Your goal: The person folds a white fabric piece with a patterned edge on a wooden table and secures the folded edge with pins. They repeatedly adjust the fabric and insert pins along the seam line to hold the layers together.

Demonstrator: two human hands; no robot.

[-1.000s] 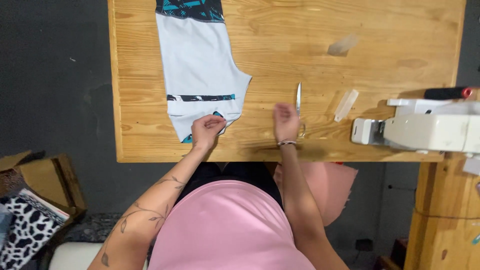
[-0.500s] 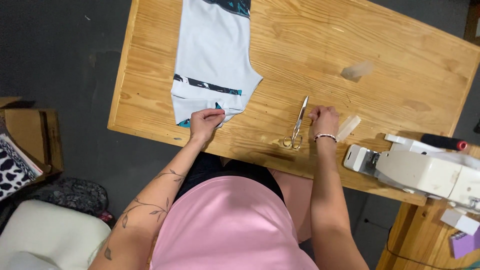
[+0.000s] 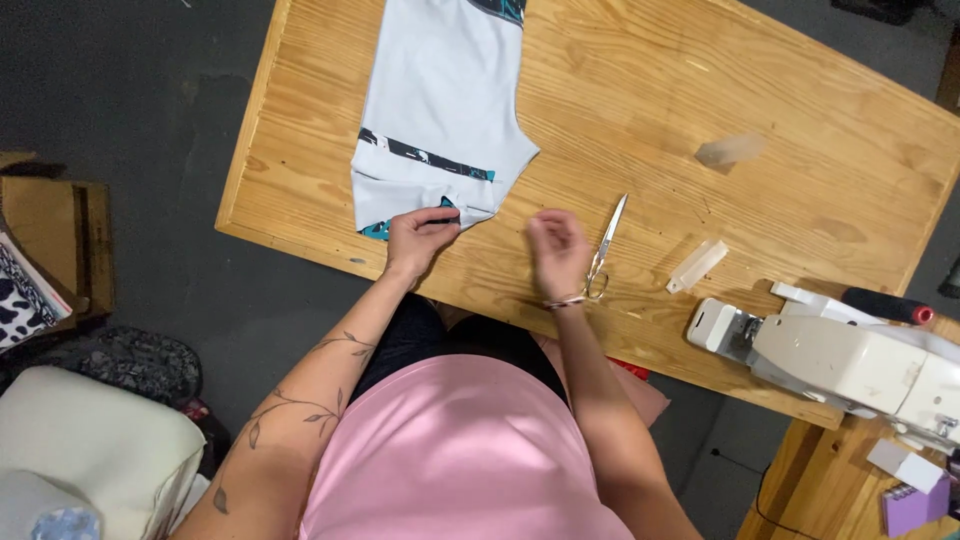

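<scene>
A white garment piece with a dark patterned band and teal trim lies flat on the wooden table. My left hand pinches its near hem between thumb and fingers. My right hand hovers just right of the garment, fingers loosely curled and holding nothing. A pair of metal scissors lies on the table right beside my right hand, blades pointing away from me.
A small clear plastic piece lies right of the scissors. A white sewing machine stands at the table's right corner with a red-tipped dark tool behind it. A cardboard box and fabric sit on the floor at left.
My right hand has let go of the scissors and moved left toward the garment. The view has shifted, and my left hand stays on the hem.
</scene>
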